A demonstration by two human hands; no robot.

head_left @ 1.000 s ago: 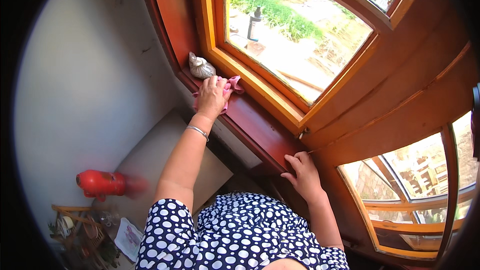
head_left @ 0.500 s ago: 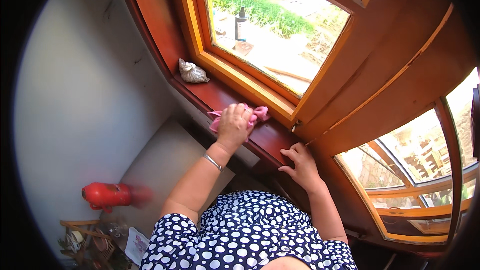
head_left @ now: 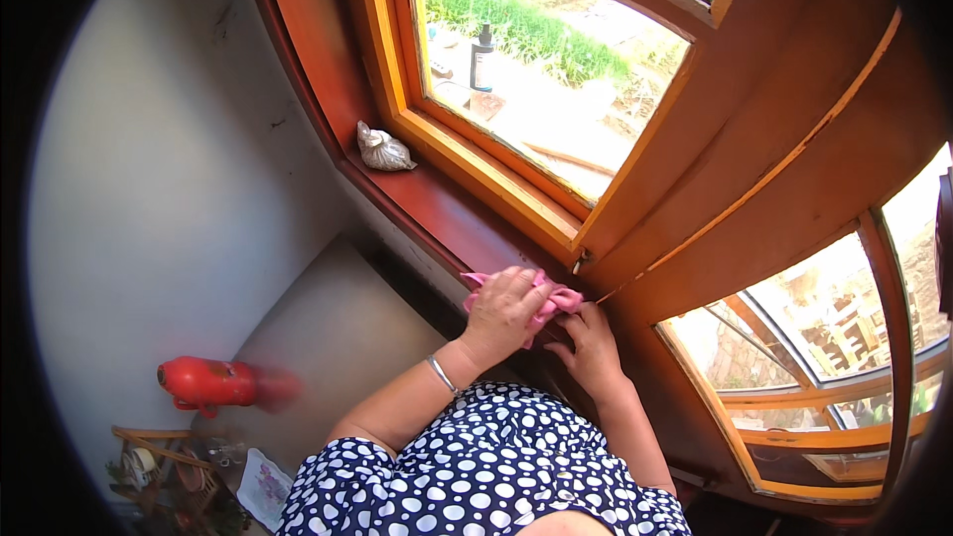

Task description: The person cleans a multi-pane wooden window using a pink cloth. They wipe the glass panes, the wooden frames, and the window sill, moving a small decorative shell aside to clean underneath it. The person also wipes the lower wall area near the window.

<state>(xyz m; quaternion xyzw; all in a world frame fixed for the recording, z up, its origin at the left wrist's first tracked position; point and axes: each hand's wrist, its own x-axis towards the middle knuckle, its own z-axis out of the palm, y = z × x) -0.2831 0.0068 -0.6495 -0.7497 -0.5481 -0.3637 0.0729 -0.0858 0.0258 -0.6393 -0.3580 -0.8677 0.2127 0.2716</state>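
My left hand (head_left: 502,312), with a silver bangle at the wrist, presses a crumpled pink cloth (head_left: 563,301) onto the dark red windowsill (head_left: 459,221). Its fingers bend over the cloth, and pink ends stick out on both sides. Right beside the cloth's right end is my right hand (head_left: 596,347), at the sill's right end. Its thumb stands apart from its bent fingers, and nothing shows in its grasp. Whether its fingertips touch the cloth is hard to see. A small tied plastic bag (head_left: 385,150) with greyish contents sits at the sill's far left.
Above the sill is an orange-framed window (head_left: 496,164); a dark bottle (head_left: 482,60) stands outside. A red flask (head_left: 210,381) stands on a grey-brown surface (head_left: 328,328) at the left. Near it are a patterned tray (head_left: 264,488) and a wooden rack (head_left: 164,435). Another paned window (head_left: 794,357) is at right.
My left hand has slid the pink cloth along the sill to the right and nearer to me, up to my right hand. The right hand has shifted only slightly.
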